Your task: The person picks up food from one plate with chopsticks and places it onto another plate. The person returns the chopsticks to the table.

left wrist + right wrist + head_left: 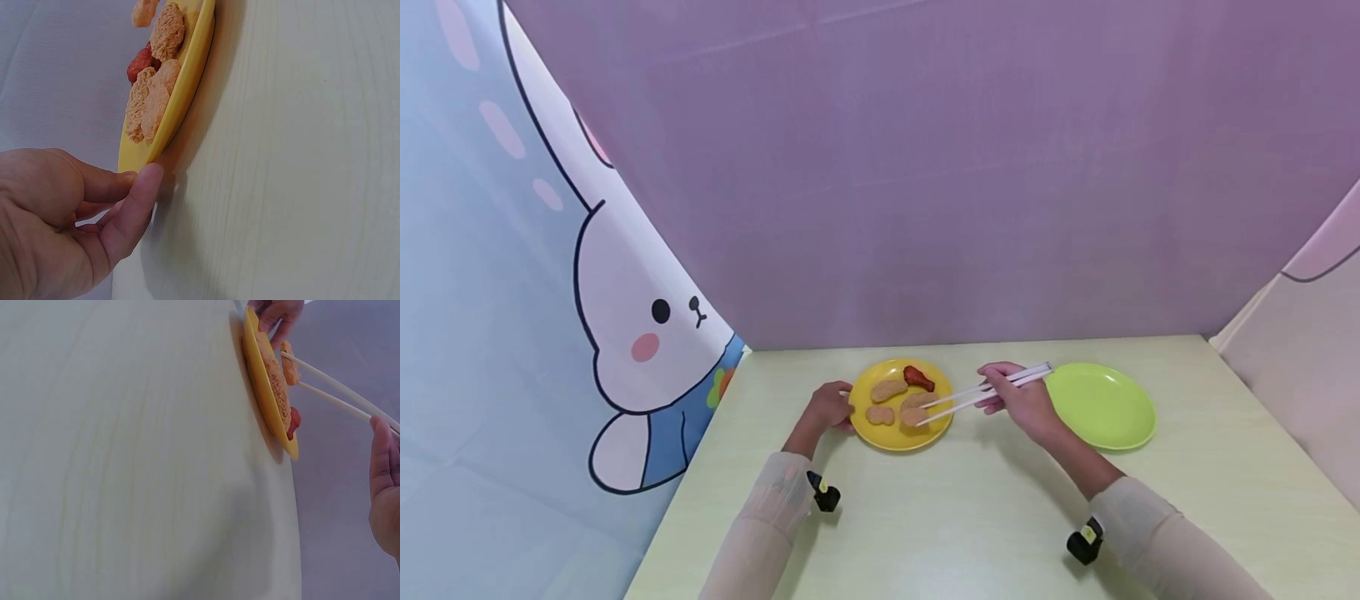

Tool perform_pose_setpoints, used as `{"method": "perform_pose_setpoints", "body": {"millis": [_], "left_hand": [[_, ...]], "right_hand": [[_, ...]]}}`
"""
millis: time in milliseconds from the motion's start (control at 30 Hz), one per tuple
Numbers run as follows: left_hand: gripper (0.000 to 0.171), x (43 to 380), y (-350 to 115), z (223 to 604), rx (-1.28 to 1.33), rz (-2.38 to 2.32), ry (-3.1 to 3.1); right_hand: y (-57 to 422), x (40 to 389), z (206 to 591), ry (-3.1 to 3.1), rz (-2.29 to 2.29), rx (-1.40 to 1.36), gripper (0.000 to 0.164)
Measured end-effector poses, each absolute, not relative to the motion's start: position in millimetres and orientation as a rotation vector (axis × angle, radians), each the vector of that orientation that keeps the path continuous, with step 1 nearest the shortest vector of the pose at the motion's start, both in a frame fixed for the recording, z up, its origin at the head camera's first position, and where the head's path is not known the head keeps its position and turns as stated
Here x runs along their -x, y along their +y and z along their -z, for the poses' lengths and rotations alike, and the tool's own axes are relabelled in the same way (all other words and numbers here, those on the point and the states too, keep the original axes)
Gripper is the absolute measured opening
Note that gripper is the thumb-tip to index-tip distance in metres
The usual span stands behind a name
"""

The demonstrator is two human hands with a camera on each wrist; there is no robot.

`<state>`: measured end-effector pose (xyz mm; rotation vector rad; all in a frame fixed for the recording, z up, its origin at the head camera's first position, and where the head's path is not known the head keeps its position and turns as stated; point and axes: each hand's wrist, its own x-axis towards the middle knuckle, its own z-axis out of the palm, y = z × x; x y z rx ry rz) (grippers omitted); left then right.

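A yellow plate [891, 440] bears several breaded fried pieces and a red-brown drumstick [919, 378]. At its left edge my left hand [830, 406] pinches the rim; the left wrist view shows thumb and fingers [128, 215] meeting there. My right hand [1021, 402] holds a pair of white chopsticks [958, 407], pointing left over the plate. Between their tips is a chicken nugget [289, 364], raised clear of the plate in the right wrist view. On the plate, a crumbed piece [167, 32] lies near the drumstick, with other pieces beside it.
To the right of the yellow plate, partly behind my right hand, stands a green plate [1101, 408] with no food visible on it. The pale wooden table [940, 517] meets a purple backdrop [970, 208] at its far edge. A rabbit-printed sheet [625, 350] hangs at the left.
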<state>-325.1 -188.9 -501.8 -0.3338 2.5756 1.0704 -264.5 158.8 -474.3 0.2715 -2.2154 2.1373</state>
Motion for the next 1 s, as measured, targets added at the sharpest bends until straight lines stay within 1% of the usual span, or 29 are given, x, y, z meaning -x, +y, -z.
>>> {"method": "perform_pose_setpoints", "body": {"millis": [167,267,600,1000], "left_hand": [[0.048,325,-188,503,0.331,-1.067,2.587],[0.047,325,-188,502,0.331,-1.067,2.587],[0.048,326,-189,503,0.346,-1.089,2.569],[0.049,323,-189,502,0.322,-1.093,2.577]], "right_hand": [[166,264,472,-2.179,-2.147,-0.272,0.041],[170,262,469,-2.165,-2.143,-0.268,0.038],[191,258,461,-2.084,-2.182,-0.232,0.014],[220,250,457,-2.1,-2.167,-0.164,0.012]]}}
